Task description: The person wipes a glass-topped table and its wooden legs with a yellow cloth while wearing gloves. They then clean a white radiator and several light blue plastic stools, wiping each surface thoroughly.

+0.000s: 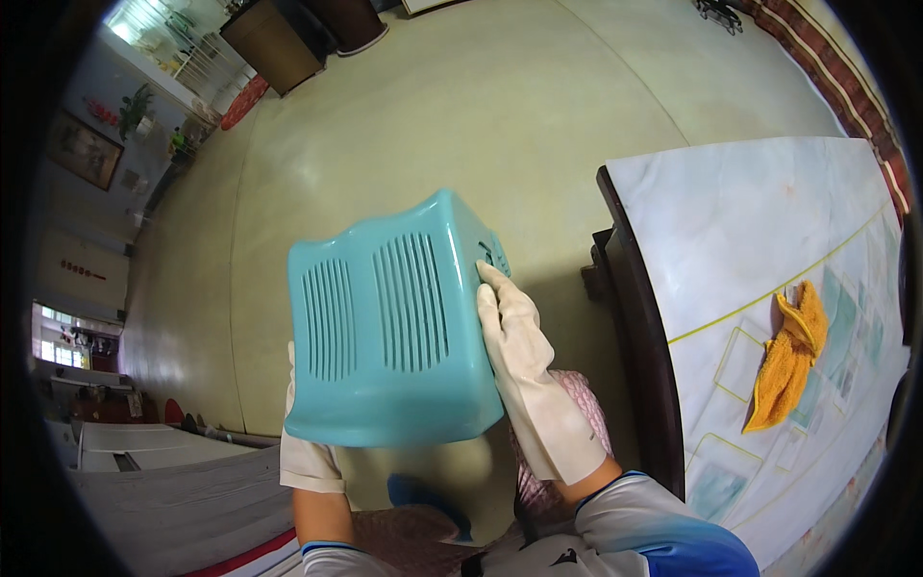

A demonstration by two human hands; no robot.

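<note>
A glossy teal plastic footstool (pixel 366 303) is held up in front of me. Two panels of long slots run across its curved face. My right hand (pixel 515 339), in a cream rubber glove, presses flat along the stool's right side, fingers extended near a cutout. On the opposite side is my left hand (pixel 306 461), gloved the same way; its cuff shows below the stool, while most of the fingers are hidden behind it. To the right, an orange cloth (pixel 789 357) lies crumpled on a marble-patterned table (pixel 728 231) with a dark edge.
Smooth pale floor (pixel 461 122) stretches ahead. At the lower left is a grey upholstered seat (pixel 195 498). A brown cabinet (pixel 272 45) stands at the far left, near a red mat (pixel 245 102). Striped curtain fabric (pixel 829 68) hangs at the upper right.
</note>
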